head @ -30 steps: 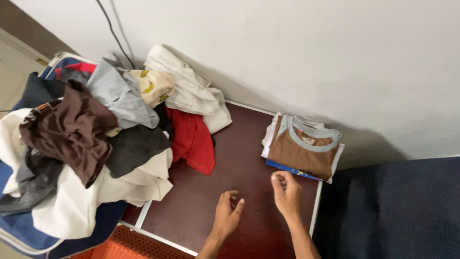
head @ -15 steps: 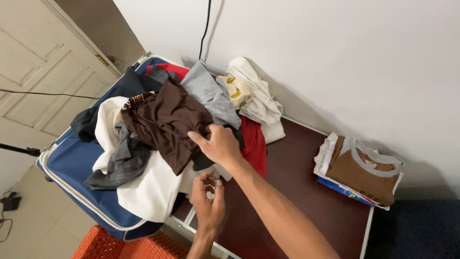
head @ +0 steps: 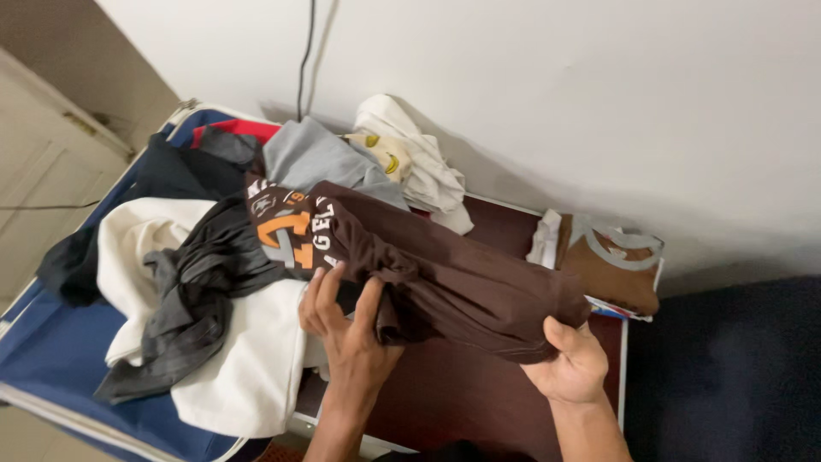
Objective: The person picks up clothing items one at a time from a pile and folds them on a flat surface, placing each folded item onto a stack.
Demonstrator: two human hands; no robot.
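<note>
Brown shirt (head: 445,274) held stretched above dark red table (head: 445,393), printed end over clothes pile (head: 214,342). Left hand (head: 346,329) closed on bunched middle; right hand (head: 569,368) clamped on hem end, thumb on top. Folded stack (head: 611,265) just beyond, against wall (head: 556,85).

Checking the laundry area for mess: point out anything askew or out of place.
The unfolded clothes heap spills out of the blue suitcase onto the dark table. The folded stack sits neatly. Both hands, left and right, grip a brown shirt.
</note>
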